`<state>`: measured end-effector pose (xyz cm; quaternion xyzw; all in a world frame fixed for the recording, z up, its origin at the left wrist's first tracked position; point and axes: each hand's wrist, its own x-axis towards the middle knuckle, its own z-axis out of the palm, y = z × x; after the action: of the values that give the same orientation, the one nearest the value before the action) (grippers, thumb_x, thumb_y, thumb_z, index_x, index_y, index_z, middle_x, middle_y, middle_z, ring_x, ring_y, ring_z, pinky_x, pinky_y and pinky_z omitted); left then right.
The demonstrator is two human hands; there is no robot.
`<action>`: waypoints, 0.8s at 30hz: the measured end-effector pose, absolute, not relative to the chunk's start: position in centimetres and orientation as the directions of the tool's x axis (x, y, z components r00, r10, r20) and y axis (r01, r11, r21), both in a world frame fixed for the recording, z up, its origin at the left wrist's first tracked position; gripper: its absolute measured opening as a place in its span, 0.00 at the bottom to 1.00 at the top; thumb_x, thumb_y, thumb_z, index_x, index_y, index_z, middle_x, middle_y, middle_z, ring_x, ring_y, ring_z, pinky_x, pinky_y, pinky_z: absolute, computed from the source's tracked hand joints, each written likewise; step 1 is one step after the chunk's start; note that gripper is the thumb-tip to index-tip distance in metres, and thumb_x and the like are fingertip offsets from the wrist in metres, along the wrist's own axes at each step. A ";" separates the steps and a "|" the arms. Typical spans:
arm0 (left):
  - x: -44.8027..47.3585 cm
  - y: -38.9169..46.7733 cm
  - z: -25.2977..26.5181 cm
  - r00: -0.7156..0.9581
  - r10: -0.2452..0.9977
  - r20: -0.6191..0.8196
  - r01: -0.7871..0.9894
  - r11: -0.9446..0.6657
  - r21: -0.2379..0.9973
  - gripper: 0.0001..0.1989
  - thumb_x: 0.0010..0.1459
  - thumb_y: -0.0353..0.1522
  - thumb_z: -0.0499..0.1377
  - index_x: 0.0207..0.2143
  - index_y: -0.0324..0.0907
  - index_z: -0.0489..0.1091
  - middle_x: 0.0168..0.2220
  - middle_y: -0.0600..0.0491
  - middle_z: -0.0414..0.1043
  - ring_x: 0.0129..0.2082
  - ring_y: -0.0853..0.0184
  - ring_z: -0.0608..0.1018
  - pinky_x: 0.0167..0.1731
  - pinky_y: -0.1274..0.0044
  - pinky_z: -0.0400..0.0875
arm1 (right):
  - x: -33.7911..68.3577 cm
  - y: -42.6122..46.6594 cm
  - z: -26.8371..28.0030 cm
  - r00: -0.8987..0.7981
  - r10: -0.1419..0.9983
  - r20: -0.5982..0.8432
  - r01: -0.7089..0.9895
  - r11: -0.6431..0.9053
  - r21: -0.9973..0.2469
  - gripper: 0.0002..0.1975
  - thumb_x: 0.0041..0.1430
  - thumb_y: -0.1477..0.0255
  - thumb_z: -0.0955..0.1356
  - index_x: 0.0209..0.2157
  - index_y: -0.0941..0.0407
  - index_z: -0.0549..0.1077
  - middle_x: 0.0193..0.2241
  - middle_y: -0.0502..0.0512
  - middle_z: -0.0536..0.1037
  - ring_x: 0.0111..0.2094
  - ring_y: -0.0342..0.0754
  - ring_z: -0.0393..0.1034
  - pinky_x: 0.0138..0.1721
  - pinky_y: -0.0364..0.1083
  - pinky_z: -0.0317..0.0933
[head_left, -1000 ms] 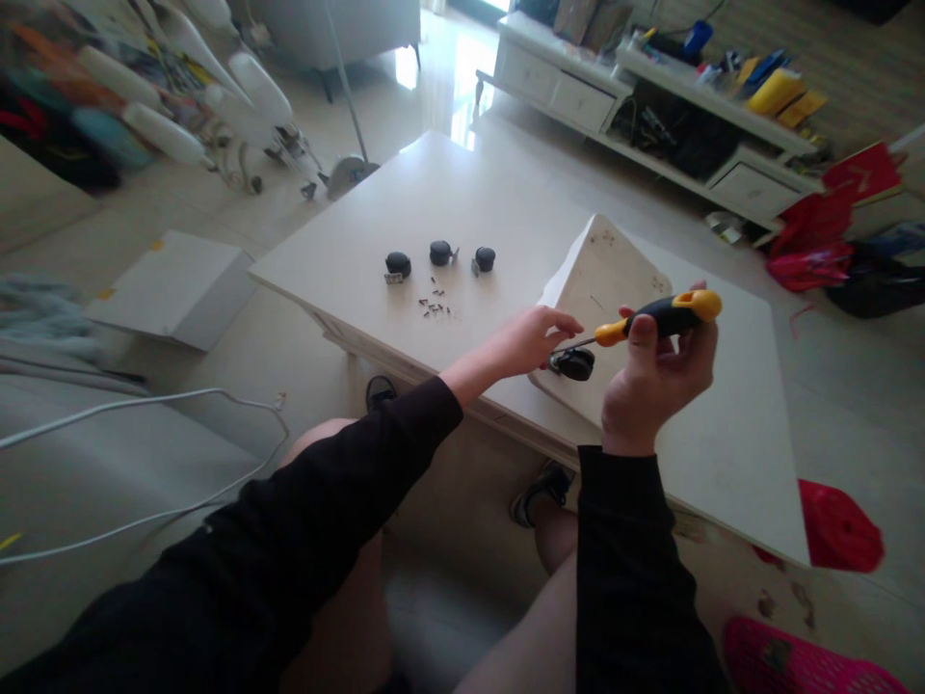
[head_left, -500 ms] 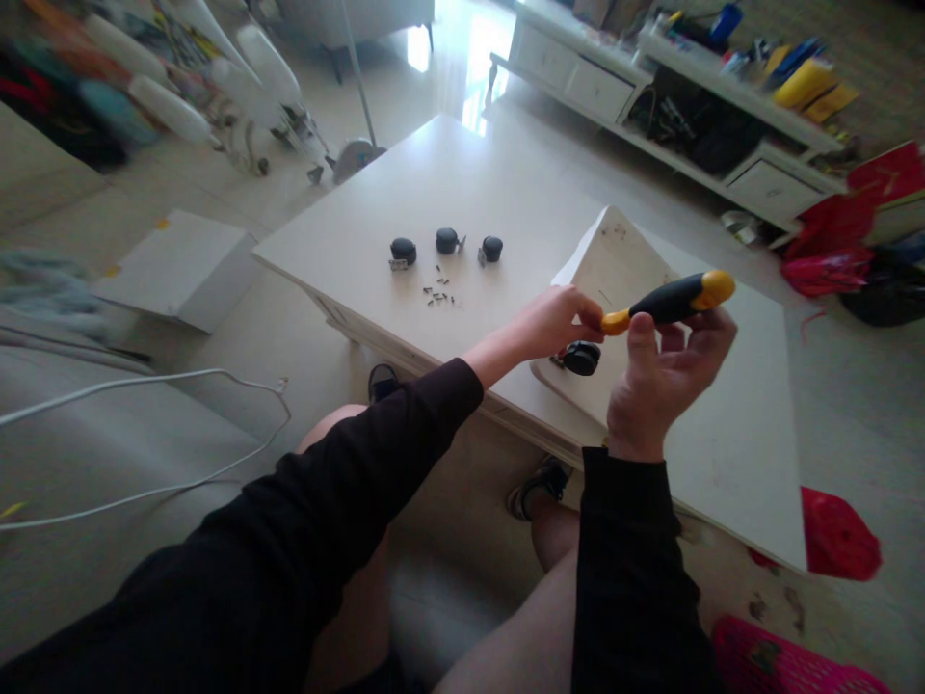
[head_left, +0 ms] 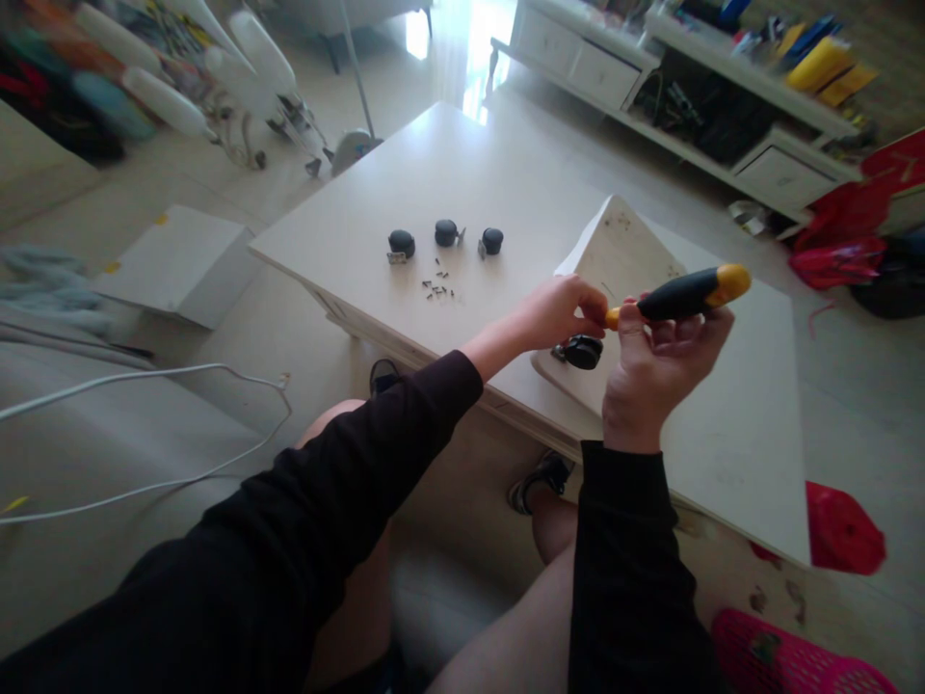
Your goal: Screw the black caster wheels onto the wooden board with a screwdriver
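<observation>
My right hand [head_left: 650, 371] is closed around a black and yellow screwdriver [head_left: 683, 294], thumb on its yellow front part. At that front end, the fingers of my left hand [head_left: 560, 313] are pinched together; they hide the screwdriver's shaft and tip. Just below them, a black caster [head_left: 582, 352] sits against the near left corner of an upturned white board or box [head_left: 614, 260], with its metal plate partly in view. Several small screws [head_left: 437, 289] lie loose on the white table [head_left: 361, 193]. Behind them stand three more black casters [head_left: 446, 231] with metal plates.
A white box [head_left: 188, 260] is on the floor to the left, with a white cable [head_left: 145, 386] nearer me. Across the room runs a white cabinet [head_left: 599, 77] loaded with items. Red bags [head_left: 838, 251] and a pink basket [head_left: 795, 660] lie on the right.
The screwdriver and my right hand have shifted slightly, its handle end a little further right and up. My right thumb now rests closer to my left fingers. The view has tilted slightly.
</observation>
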<state>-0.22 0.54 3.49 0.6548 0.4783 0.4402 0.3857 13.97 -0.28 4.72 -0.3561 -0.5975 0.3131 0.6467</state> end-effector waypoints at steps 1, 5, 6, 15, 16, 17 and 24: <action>-0.1 0.6 3.5 0.132 0.963 0.233 0.316 -0.264 0.911 0.04 0.56 0.28 0.68 0.35 0.37 0.82 0.35 0.51 0.82 0.29 0.73 0.77 0.36 0.76 0.71 | 13.9 -0.2 4.6 0.102 0.830 0.549 0.020 0.550 -0.835 0.27 0.50 0.68 0.78 0.48 0.50 0.64 0.41 0.47 0.75 0.40 0.46 0.79 0.48 0.54 0.79; -0.1 0.3 3.5 0.148 0.951 0.270 0.352 -0.306 0.885 0.06 0.56 0.31 0.70 0.36 0.38 0.83 0.34 0.51 0.81 0.32 0.71 0.78 0.38 0.77 0.71 | 14.0 0.0 4.2 0.157 0.827 0.541 0.042 0.541 -0.840 0.33 0.48 0.64 0.79 0.53 0.49 0.64 0.52 0.54 0.76 0.44 0.48 0.79 0.49 0.58 0.80; -0.1 0.2 3.6 0.184 0.949 0.256 0.332 -0.305 0.892 0.07 0.58 0.32 0.68 0.38 0.38 0.83 0.34 0.51 0.81 0.30 0.72 0.77 0.37 0.77 0.71 | 14.0 -0.1 4.2 0.162 0.829 0.535 0.046 0.536 -0.843 0.35 0.48 0.64 0.79 0.55 0.50 0.64 0.56 0.56 0.74 0.45 0.48 0.79 0.50 0.58 0.80; -0.1 0.2 3.6 0.110 0.963 0.248 0.434 -0.271 0.859 0.06 0.58 0.30 0.67 0.36 0.39 0.84 0.32 0.51 0.82 0.29 0.71 0.77 0.35 0.76 0.68 | 14.0 -0.4 4.6 0.092 0.833 0.545 0.075 0.540 -0.838 0.28 0.50 0.69 0.78 0.50 0.50 0.67 0.43 0.49 0.76 0.42 0.46 0.78 0.48 0.54 0.79; -0.1 0.3 3.5 0.077 0.961 0.267 0.470 -0.271 0.840 0.05 0.57 0.31 0.68 0.34 0.39 0.84 0.33 0.51 0.82 0.31 0.70 0.78 0.36 0.76 0.68 | 14.0 -0.4 4.5 0.090 0.831 0.549 0.089 0.542 -0.836 0.26 0.51 0.69 0.78 0.50 0.50 0.67 0.40 0.47 0.76 0.42 0.45 0.78 0.47 0.53 0.79; -0.1 0.3 3.5 0.054 0.958 0.280 0.493 -0.270 0.827 0.05 0.56 0.32 0.70 0.33 0.39 0.83 0.33 0.50 0.82 0.33 0.69 0.78 0.36 0.76 0.68 | 14.0 -0.4 4.4 0.086 0.830 0.551 0.099 0.543 -0.834 0.25 0.52 0.69 0.77 0.49 0.50 0.67 0.39 0.47 0.76 0.42 0.45 0.78 0.47 0.52 0.79; -0.7 -0.1 3.7 0.240 0.955 0.177 0.300 -0.246 0.922 0.09 0.63 0.29 0.62 0.41 0.38 0.83 0.32 0.52 0.82 0.22 0.75 0.75 0.29 0.78 0.69 | 14.0 -0.6 4.3 0.089 0.841 0.534 0.078 0.528 -0.845 0.24 0.53 0.71 0.77 0.48 0.50 0.66 0.39 0.46 0.79 0.40 0.44 0.80 0.44 0.50 0.78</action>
<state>-0.73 -0.07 3.66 0.6767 0.4635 0.4066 0.4024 13.96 -0.57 4.34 -0.3806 -0.6037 0.3015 0.6323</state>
